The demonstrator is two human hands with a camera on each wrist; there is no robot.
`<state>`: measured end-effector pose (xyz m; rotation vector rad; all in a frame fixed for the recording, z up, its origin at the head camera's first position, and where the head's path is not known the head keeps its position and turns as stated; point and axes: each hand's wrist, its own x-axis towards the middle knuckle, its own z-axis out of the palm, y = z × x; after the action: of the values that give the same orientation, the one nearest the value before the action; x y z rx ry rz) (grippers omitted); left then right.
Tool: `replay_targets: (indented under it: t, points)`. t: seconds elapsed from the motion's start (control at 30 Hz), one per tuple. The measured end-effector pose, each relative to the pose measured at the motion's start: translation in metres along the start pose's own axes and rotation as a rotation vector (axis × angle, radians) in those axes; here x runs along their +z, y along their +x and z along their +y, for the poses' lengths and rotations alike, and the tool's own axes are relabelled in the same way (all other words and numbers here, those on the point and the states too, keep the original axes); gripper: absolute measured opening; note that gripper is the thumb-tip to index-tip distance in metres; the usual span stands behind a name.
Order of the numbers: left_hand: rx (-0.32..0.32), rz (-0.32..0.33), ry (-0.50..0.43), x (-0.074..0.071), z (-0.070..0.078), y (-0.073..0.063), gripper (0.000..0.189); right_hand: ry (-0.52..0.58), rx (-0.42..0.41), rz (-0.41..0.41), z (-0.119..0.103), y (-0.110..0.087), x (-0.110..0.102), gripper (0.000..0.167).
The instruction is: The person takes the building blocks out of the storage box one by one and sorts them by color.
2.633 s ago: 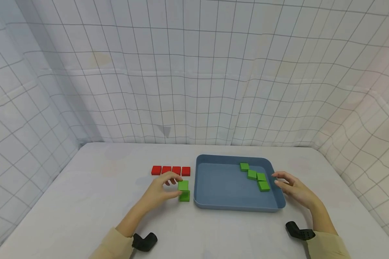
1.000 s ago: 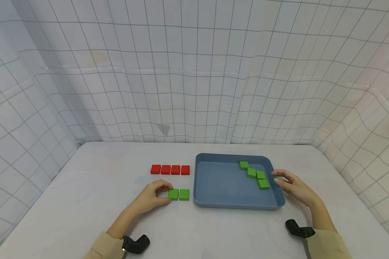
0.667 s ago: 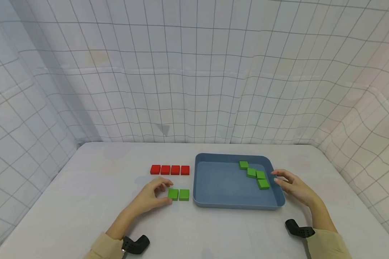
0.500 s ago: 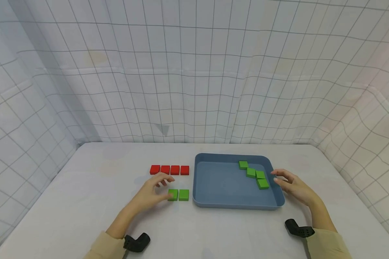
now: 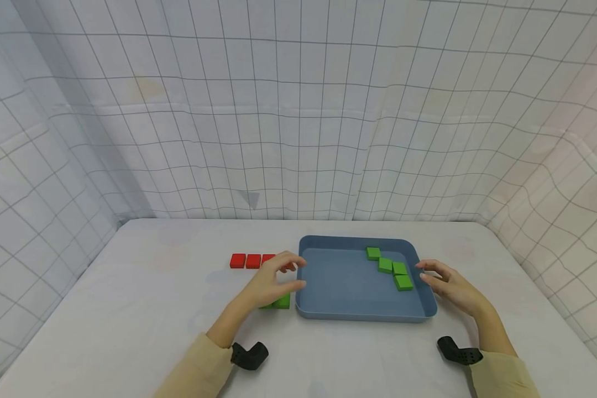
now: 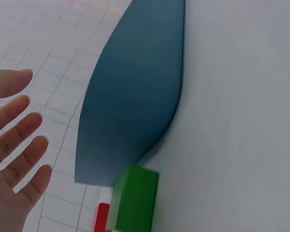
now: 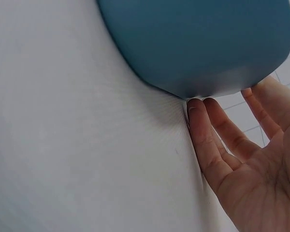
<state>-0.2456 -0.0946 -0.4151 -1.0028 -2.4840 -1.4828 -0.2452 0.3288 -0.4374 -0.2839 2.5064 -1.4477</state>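
Note:
My left hand (image 5: 271, 281) hovers above the left rim of a blue tray (image 5: 338, 287), thumb and fingers spread apart with nothing between them; the left wrist view also shows that hand (image 6: 19, 145) empty. Partly covered by it, two green square blocks lie side by side on the table, the nearer-to-tray green block (image 5: 283, 302) showing best. At the tray's right wall rests my right hand (image 5: 453, 290), relaxed, its fingertips at or very near the tray side (image 7: 198, 53) in the right wrist view. Several green blocks (image 5: 403, 283) sit inside the tray's right part.
A row of red blocks (image 5: 237, 261) lies behind the left hand, its right end hidden by the fingers. Both wrists carry black devices (image 5: 249, 356). A white gridded curtain (image 5: 298, 138) hangs behind the white table (image 5: 154, 287).
The left hand set a green block down left of another green block, released it, lifted, and moved right to the tray. The right hand and tray stay nearly still.

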Motion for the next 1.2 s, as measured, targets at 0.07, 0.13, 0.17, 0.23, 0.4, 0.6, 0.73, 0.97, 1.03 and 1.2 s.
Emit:
replay_targets:
  t: [0.07, 0.13, 0.17, 0.23, 0.4, 0.6, 0.73, 0.97, 1.03, 1.2]
  points:
    - [0.021, -0.01, -0.012, 0.008, 0.001, 0.007, 0.032, 0.004, 0.0, 0.002, 0.0, 0.0, 0.0, 0.048]
    - [0.045, -0.025, -0.021, 0.015, 0.003, 0.014, 0.032, 0.009, -0.001, 0.003, 0.0, 0.0, 0.0, 0.048]
    - [0.058, -0.031, -0.021, 0.019, 0.004, 0.018, 0.032, 0.009, 0.0, 0.004, 0.0, 0.0, 0.0, 0.048]
    - [0.071, -0.051, -0.016, 0.028, 0.007, 0.024, 0.033, 0.005, 0.001, 0.007, 0.001, 0.0, 0.0, 0.048]
    - [0.098, -0.102, -0.007, 0.049, 0.013, 0.04, 0.033, -0.009, 0.003, 0.01, 0.0, 0.0, 0.0, 0.049]
    - [0.093, -0.177, -0.005, 0.073, 0.022, 0.057, 0.035, -0.002, -0.001, 0.006, -0.001, 0.0, 0.0, 0.048]
    - [0.065, -0.224, 0.024, 0.086, 0.026, 0.067, 0.036, 0.007, -0.001, 0.001, 0.0, 0.0, -0.001, 0.048]
    - [0.027, -0.259, 0.059, 0.108, 0.028, 0.083, 0.038, 0.026, -0.009, -0.008, 0.004, 0.002, -0.002, 0.048]
    - [0.013, -0.261, 0.072, 0.114, 0.028, 0.087, 0.038, 0.03, -0.012, -0.011, 0.005, 0.003, -0.002, 0.048]
    - [-0.026, -0.265, 0.115, 0.127, 0.026, 0.097, 0.038, 0.035, -0.016, -0.021, 0.006, 0.004, -0.002, 0.047]
